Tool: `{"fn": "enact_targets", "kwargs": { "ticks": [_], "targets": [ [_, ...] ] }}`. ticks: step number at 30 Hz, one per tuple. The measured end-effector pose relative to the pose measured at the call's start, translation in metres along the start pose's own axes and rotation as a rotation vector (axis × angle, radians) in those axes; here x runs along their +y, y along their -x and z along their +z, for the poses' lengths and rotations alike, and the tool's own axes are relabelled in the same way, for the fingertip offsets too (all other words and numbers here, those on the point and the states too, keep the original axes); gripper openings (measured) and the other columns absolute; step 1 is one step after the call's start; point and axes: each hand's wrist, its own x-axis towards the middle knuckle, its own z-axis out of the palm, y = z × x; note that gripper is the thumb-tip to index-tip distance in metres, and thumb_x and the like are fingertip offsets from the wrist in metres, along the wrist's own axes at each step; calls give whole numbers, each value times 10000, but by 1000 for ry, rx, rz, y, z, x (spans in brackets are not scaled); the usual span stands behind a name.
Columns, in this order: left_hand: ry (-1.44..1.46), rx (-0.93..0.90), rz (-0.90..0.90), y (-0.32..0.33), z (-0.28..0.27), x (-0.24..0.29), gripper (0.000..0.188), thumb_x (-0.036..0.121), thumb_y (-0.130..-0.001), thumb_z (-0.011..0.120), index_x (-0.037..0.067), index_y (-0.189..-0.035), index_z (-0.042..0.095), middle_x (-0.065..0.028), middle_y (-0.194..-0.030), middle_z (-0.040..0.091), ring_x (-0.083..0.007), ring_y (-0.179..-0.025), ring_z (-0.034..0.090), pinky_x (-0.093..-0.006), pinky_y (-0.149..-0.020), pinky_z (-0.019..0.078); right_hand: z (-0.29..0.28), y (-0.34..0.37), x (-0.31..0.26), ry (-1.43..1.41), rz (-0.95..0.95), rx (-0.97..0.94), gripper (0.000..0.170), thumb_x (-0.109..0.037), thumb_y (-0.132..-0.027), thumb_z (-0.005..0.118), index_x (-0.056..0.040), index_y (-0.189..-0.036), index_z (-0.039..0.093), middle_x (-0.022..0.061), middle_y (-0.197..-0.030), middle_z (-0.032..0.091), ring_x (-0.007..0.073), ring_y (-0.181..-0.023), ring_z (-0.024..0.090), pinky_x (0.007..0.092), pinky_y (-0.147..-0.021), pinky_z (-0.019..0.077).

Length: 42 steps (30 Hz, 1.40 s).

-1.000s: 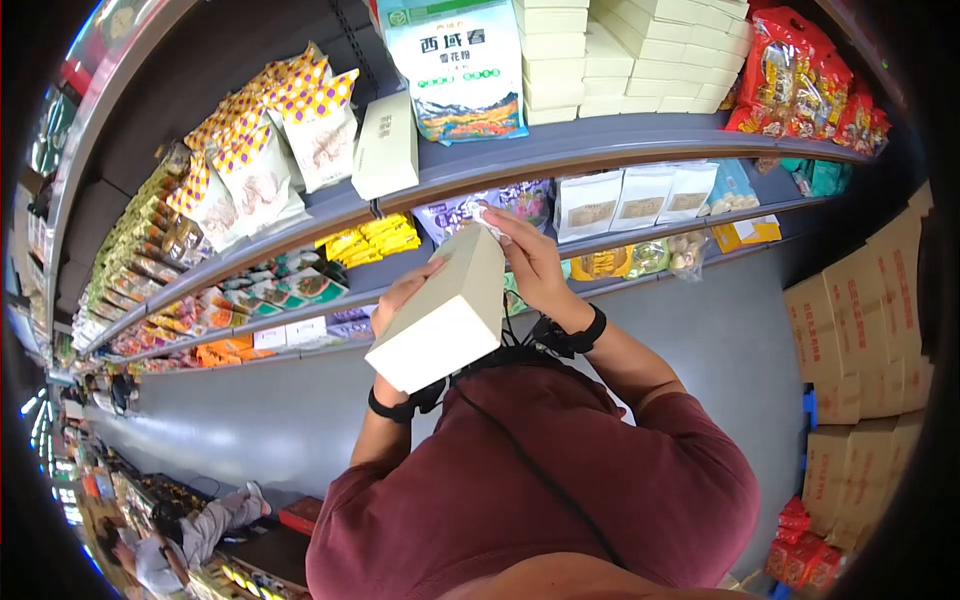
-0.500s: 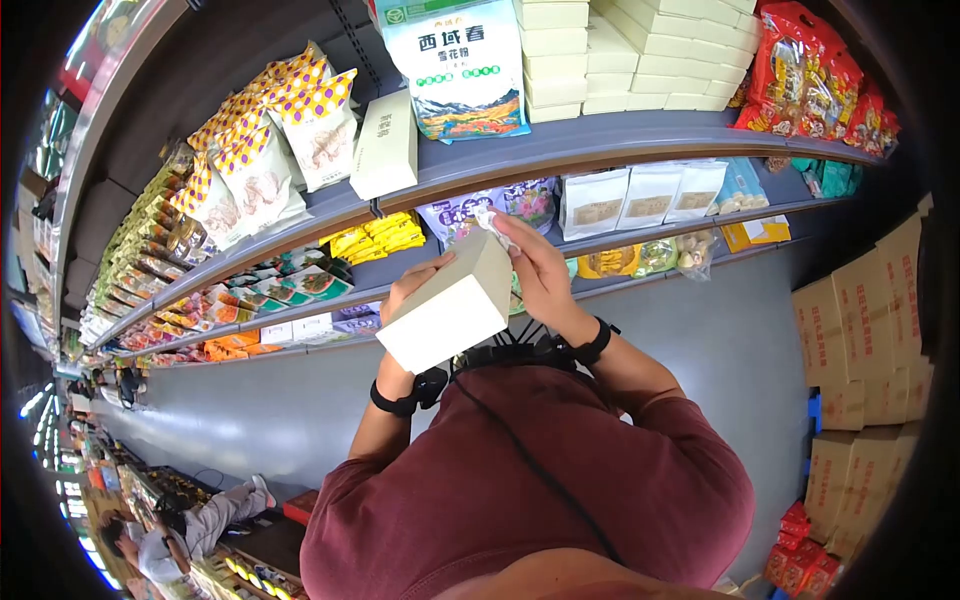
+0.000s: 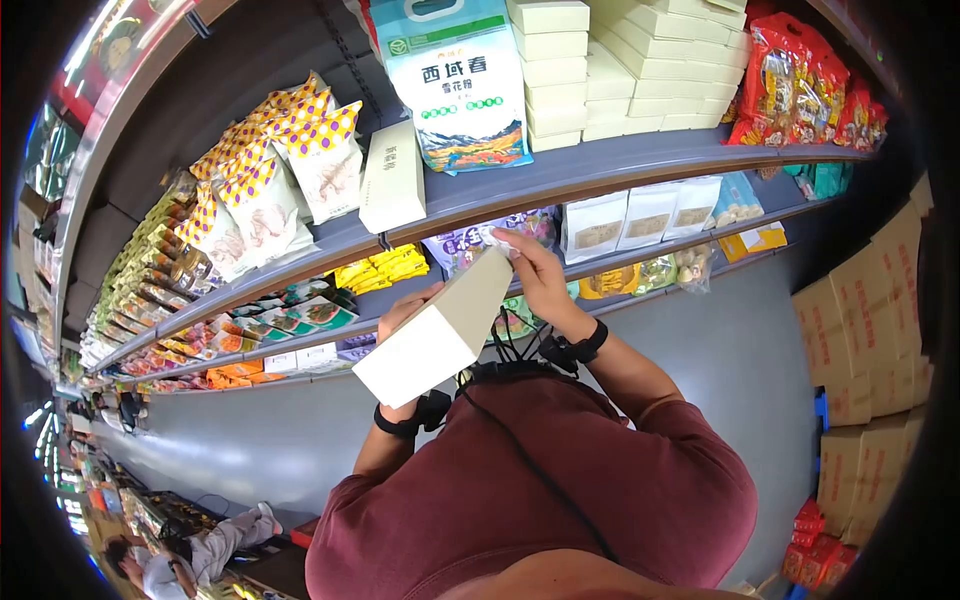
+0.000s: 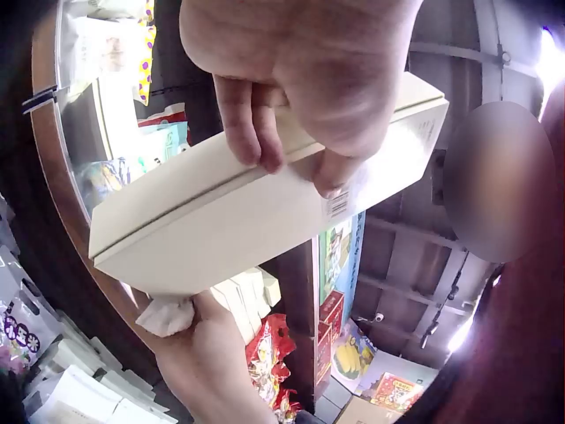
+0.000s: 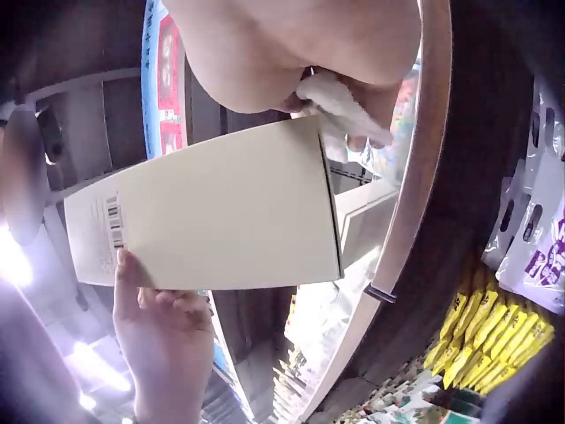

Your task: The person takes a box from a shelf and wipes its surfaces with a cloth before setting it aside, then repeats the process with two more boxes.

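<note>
My left hand (image 3: 402, 312) grips a long cream cardboard box (image 3: 470, 312), thumb on one side and fingers on the other. In the left wrist view the thumb lies near a barcode (image 4: 338, 201) on the box. My right hand (image 3: 545, 285) pinches a crumpled white tissue (image 5: 340, 104) at the far end of the box. The left wrist view shows the tissue bunched beneath that end, right at its edge. The box is held in the air, tilted, in front of the shelves, its near end face toward the head camera.
On the upper shelf (image 3: 640, 152) stand another cream box (image 3: 393, 180), a flour bag (image 3: 465, 100), stacked cream boxes (image 3: 665, 75) and red packets (image 3: 785, 85). Yellow packets (image 3: 382, 268) lie on the shelf below. Brown cartons (image 3: 860, 310) stand at right; a person (image 3: 190, 560) is at lower left.
The near end of the box has swung to the left and a little down. My right hand has stayed at the far end with the tissue.
</note>
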Motion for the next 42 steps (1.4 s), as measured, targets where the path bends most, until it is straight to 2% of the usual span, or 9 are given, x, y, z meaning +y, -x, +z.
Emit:
{"fn": "enact_targets", "kwargs": {
  "ticks": [7, 9, 13, 16, 21, 25, 28, 30, 42],
  "targets": [
    [276, 84, -44, 17, -6, -1, 328, 160, -870, 709, -49, -1122, 685, -236, -1170, 682, -312, -1070, 684, -377, -911, 544, -5, 1, 15, -489, 294, 50, 348, -89, -1047, 418, -31, -1354, 572, 72, -1171, 662, 129, -1064, 609, 289, -920, 483],
    [91, 16, -148, 29, -7, 3, 423, 203, -909, 725, 6, -1265, 611, -117, -1151, 677, -256, -1054, 633, -407, -951, 480, -3, 2, 10, -658, 357, 93, 343, -97, -1047, 427, -30, -1351, 571, 79, -1179, 663, 145, -1079, 618, 297, -927, 490],
    [192, 86, -138, 48, 4, -17, 351, 229, -931, 714, 0, -1188, 647, -89, -1064, 695, -225, -969, 645, -371, -898, 501, -1, 0, -22, -927, 465, 156, 320, -112, -1042, 455, -25, -1320, 588, 84, -1194, 667, 179, -1112, 635, 316, -930, 514],
    [169, 138, -61, 51, 7, -20, 359, 125, -843, 745, -25, -1158, 662, -200, -1101, 698, -286, -970, 706, -361, -828, 564, -6, 10, 10, -792, 522, -52, 303, -108, -1035, 473, -9, -1289, 606, 63, -1173, 670, 141, -1088, 627, 296, -907, 504],
    [115, 117, -21, 50, 16, -6, 338, 246, -938, 712, 6, -1164, 639, -83, -1039, 688, -215, -963, 632, -348, -878, 491, 0, 32, 22, -672, 494, -108, 286, -109, -1024, 515, 20, -1257, 616, 41, -1128, 679, 95, -1019, 614, 268, -881, 480],
    [357, 91, -235, 27, 21, 19, 354, 223, -932, 712, 2, -1199, 640, -100, -1081, 693, -239, -1003, 638, -371, -913, 482, -26, 21, 6, -758, 511, -22, 296, -111, -1023, 522, 21, -1272, 609, 50, -1162, 674, 118, -1053, 622, 278, -897, 485],
    [382, 276, -10, 17, 24, 36, 360, 174, -858, 755, -43, -1128, 657, -214, -1147, 688, -273, -1003, 697, -355, -847, 565, -41, 8, -28, -809, 451, 94, 321, -98, -1022, 508, 20, -1310, 589, 79, -1217, 663, 160, -1117, 623, 305, -954, 483],
    [182, 19, -41, 30, 20, 19, 388, 201, -878, 749, -51, -1155, 645, -224, -1152, 685, -289, -997, 697, -368, -861, 562, -50, 6, -35, -872, 383, 130, 395, -90, -1022, 479, 6, -1403, 520, 127, -1305, 633, 211, -1195, 609, 340, -1039, 462],
    [474, 101, -249, 50, 35, 30, 330, 146, -916, 733, 2, -1207, 670, -121, -1159, 697, -235, -1030, 668, -341, -885, 524, -39, 42, 5, -695, 457, 189, 343, -77, -1032, 486, 4, -1352, 578, 82, -1198, 676, 131, -1089, 621, 282, -950, 477]
  ]
}}
